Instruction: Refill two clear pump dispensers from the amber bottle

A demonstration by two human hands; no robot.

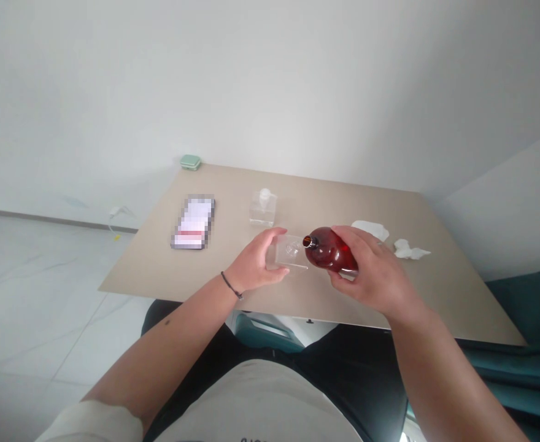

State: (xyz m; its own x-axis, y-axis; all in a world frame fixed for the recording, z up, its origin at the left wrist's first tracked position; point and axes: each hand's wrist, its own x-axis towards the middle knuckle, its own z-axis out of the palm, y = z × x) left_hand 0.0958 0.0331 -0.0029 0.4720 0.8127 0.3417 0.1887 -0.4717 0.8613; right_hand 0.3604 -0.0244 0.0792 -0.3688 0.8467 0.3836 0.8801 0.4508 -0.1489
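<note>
My left hand [258,261] is curled round a clear, square-sided container [293,252], thumb on one side and fingers on the other. Small droplets or bubbles seem to show inside it. Wrapped round a dark red, see-through bottle [329,248] is my right hand [374,270]. That bottle is tipped to the left with its uncapped neck close to the container's right edge. Whether liquid is leaving the neck cannot be made out. Behind the container stands a clear square bottle [263,212] with a white top.
A phone [194,222] with a blurred screen lies on the left of the beige table [224,184]. A small green case [190,162] is at the back left corner. Past my right hand are a white flat piece [371,229] and a crumpled tissue [408,250]. The wall borders the table's back.
</note>
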